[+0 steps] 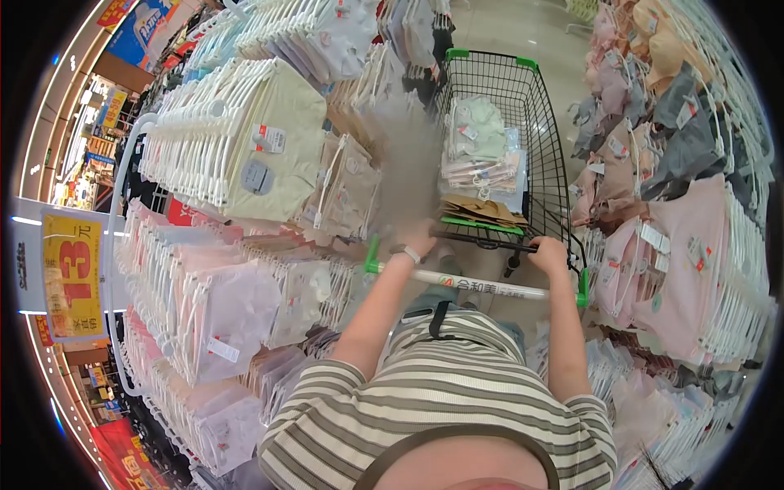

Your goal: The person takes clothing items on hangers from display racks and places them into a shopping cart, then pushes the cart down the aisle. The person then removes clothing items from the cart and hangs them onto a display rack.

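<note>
A black wire shopping cart (545,122) with green corners is in front of me. My right hand (549,255) is closed around the dark bar on the right side of its frame, just beyond the white handle (482,286). Near the left end of the handle is my left hand (419,240), with a light band on the wrist; a grey blur above it hides its fingers and whatever they may hold. Inside the cart lie pale green clothing (480,122), packaged items with hangers (478,178), and brown paper or card (483,211).
Racks of hanging underwear (273,139) line the left side, with a yellow price sign (75,273). On the right hang bras (682,106) and pink garments (694,261). Tiled floor (523,28) shows beyond the cart.
</note>
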Tool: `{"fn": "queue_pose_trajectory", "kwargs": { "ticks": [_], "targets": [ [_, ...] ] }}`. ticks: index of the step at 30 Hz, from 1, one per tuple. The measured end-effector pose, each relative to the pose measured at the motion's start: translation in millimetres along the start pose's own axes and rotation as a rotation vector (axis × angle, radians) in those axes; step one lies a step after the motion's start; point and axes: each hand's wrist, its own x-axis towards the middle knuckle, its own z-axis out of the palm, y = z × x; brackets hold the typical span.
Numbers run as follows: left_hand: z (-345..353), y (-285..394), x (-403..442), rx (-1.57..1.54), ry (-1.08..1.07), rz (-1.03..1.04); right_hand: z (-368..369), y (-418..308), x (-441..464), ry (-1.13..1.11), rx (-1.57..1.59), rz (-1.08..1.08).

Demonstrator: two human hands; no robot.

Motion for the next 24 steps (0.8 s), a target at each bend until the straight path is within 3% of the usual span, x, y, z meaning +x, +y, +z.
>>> {"fn": "queue_pose_trajectory", "kwargs": {
  "ticks": [13, 16, 18, 24],
  "targets": [
    [-19, -6, 64, -0.079, 0.043, 0.072, -13, -3, 68, 0.070, 0.002, -0.038],
    [-36, -1, 69, -0.078, -0.016, 0.058, -15, -4, 77, 0.081, 0.011, -0.055],
    [-46, 1, 71, -0.234, 0.018, -0.034, -16, -4, 83, 0.080, 0.018, -0.054],
    [-33, -7, 92, 0.097, 0.190, 0.130, -23, -7, 95, -0.001, 0.016, 0.018]
  ]
}}
